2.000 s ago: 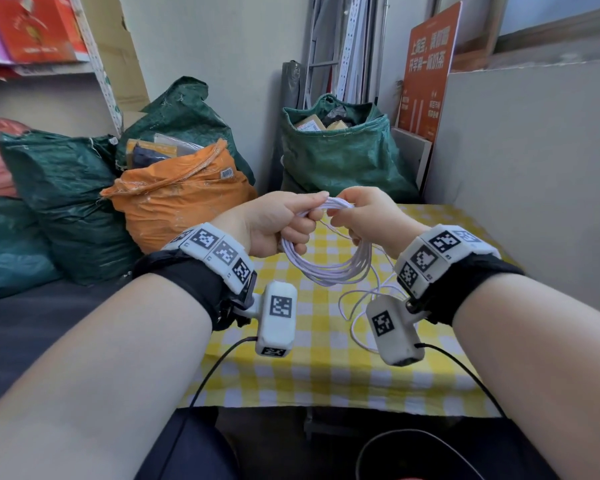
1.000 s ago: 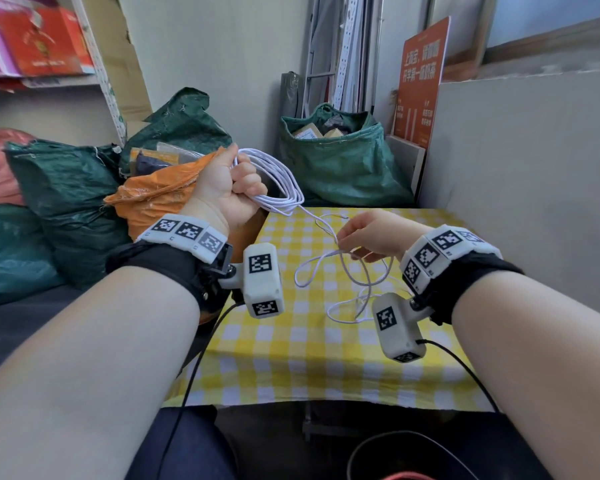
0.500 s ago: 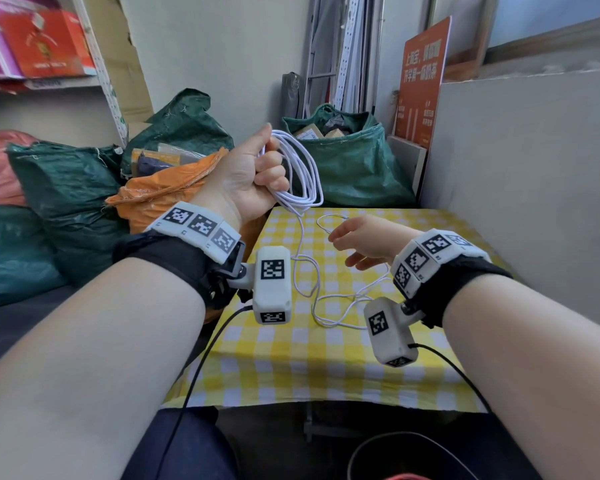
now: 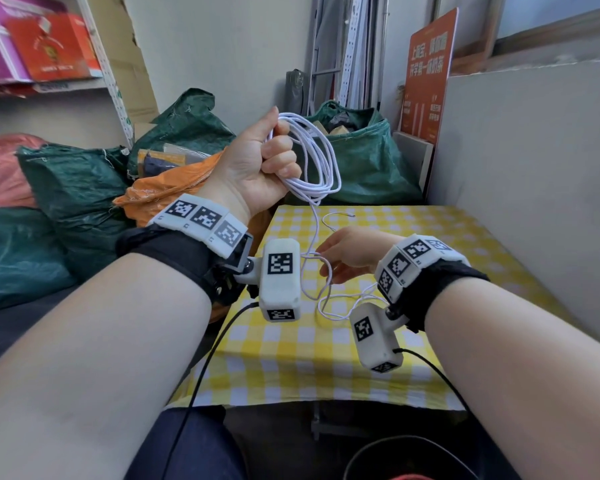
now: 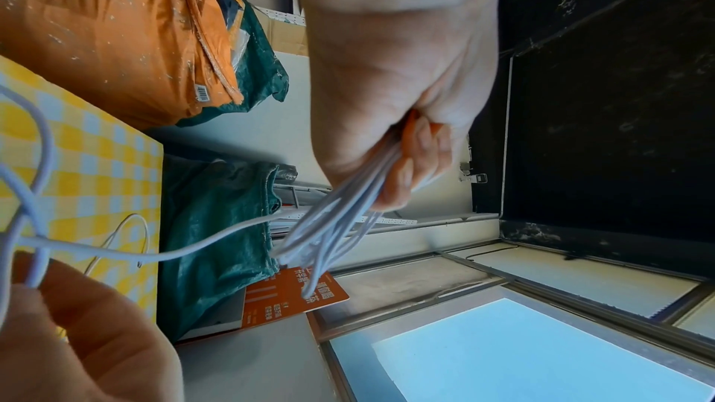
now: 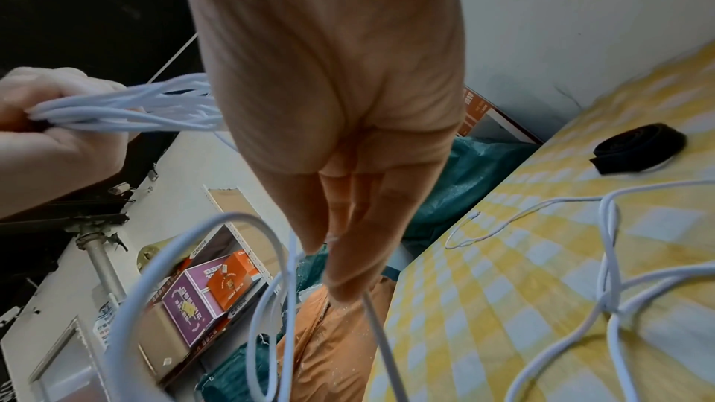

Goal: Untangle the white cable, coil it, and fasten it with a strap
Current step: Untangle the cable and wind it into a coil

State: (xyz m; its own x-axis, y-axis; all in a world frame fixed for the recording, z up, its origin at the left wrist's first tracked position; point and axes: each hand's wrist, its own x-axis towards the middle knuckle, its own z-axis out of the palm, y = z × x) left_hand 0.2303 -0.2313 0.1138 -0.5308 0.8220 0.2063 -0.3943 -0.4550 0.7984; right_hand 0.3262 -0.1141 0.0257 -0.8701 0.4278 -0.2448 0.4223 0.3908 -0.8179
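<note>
My left hand (image 4: 257, 168) is raised above the table's far left corner and grips a coil of several loops of the white cable (image 4: 321, 161); in the left wrist view the loops (image 5: 332, 225) fan out of my fist. One strand drops from the coil to my right hand (image 4: 343, 256), low over the yellow checked table (image 4: 326, 358), and passes between its thumb and straight fingers. Loose tangled cable (image 4: 312, 296) lies under that hand. In the right wrist view a rolled black strap (image 6: 638, 149) sits on the cloth, away from both hands.
Green sacks (image 4: 361, 161) and an orange sack (image 4: 174, 188) crowd the table's far and left sides. A grey panel (image 4: 534, 185) walls off the right side. A thin separate wire (image 4: 340, 213) lies near the table's far edge. Black camera leads hang from both wrists.
My hands, together on the coil two seconds ago, have parted. The left lifted the coil up and to the left; the right dropped to the loose strand over the table.
</note>
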